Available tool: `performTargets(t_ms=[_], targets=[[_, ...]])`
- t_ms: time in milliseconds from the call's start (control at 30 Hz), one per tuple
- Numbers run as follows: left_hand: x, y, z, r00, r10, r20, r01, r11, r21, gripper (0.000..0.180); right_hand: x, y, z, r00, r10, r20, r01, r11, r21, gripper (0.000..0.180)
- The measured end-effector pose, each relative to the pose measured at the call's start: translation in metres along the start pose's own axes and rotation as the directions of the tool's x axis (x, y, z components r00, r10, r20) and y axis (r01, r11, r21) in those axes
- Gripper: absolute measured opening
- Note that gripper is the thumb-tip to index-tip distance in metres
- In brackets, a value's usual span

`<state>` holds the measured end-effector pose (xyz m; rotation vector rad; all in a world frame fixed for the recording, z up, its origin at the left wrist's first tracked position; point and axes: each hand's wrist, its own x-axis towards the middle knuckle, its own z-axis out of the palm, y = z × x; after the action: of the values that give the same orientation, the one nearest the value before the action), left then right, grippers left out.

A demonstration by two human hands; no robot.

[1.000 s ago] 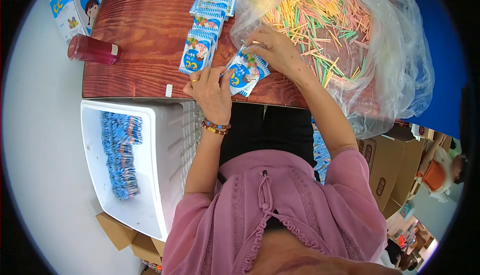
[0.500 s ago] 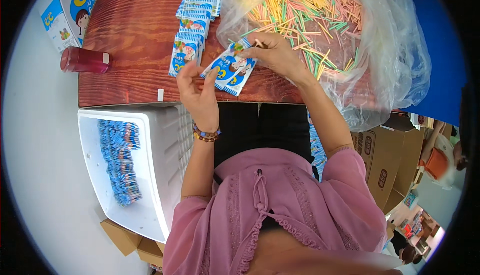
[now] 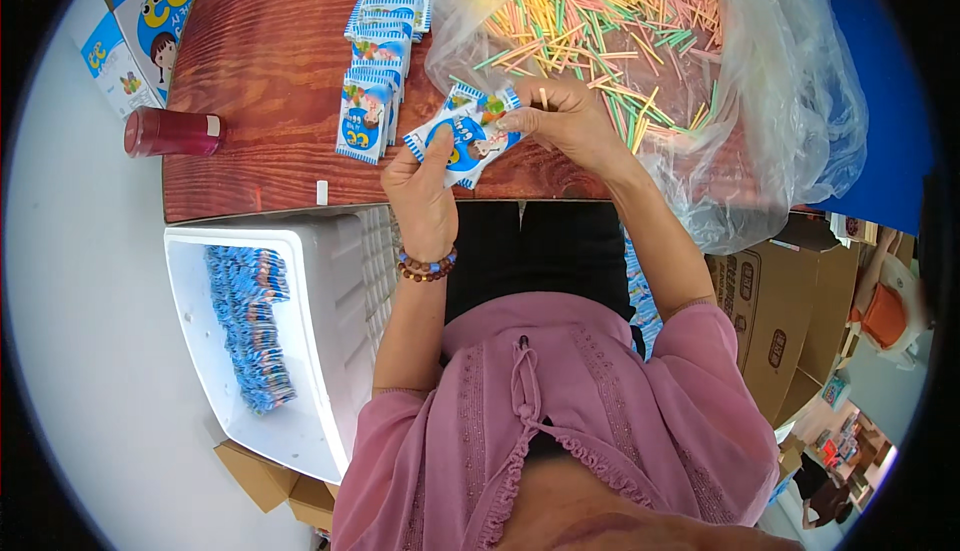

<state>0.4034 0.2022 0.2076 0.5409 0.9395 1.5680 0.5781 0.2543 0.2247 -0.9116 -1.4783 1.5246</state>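
Note:
Two overlapping blue-and-white candy packets (image 3: pixel 468 143) are held over the table's front edge, fanned slightly apart. My left hand (image 3: pixel 422 191) pinches their lower left side, thumb on top. My right hand (image 3: pixel 580 129) grips the upper right corner between thumb and fingers, and a short pale stick (image 3: pixel 544 100) pokes up between its fingers. Left of my hands lies an overlapping row of matching packets (image 3: pixel 364 116) on the tabletop. Behind my right hand, many thin pink, yellow and green candy sticks (image 3: pixel 610 11) lie loose on a clear plastic bag (image 3: pixel 790 101).
A dark red-brown wooden table (image 3: pixel 270 81) carries a pink-red jar (image 3: pixel 172 134) lying at the left. Below the edge stands a white foam box (image 3: pixel 318 281) with rows of packets (image 3: pixel 245 326). Brown cartons (image 3: pixel 765 311) stand at the right, printed cartons (image 3: pixel 150 26) at far left.
My left hand has moved right and the two packets have been turned and shifted closer together. My right hand has moved slightly right and down, still gripping their corner.

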Motion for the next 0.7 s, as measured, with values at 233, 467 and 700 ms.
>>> performTargets(t_ms=[233, 467, 700], targets=[[-0.002, -0.004, -0.004, 1.000, 0.012, 0.012, -0.011, 0.999, -0.039, 0.015, -0.007, -0.004, -0.004, 0.996, -0.059, -0.065, 0.061, 0.998, 0.021, 0.013], [0.001, 0.001, -0.002, 0.994, -0.097, 0.050, 0.103, 0.984, -0.144, 0.018, -0.013, -0.018, -0.009, 0.948, -0.316, 0.033, 0.317, 0.929, -0.190, 0.018], [0.002, -0.006, 0.004, 0.978, -0.165, 0.124, 0.176, 0.981, -0.080, 0.021, -0.014, -0.012, -0.012, 0.956, -0.226, 0.187, 0.284, 0.872, -0.398, 0.033]])
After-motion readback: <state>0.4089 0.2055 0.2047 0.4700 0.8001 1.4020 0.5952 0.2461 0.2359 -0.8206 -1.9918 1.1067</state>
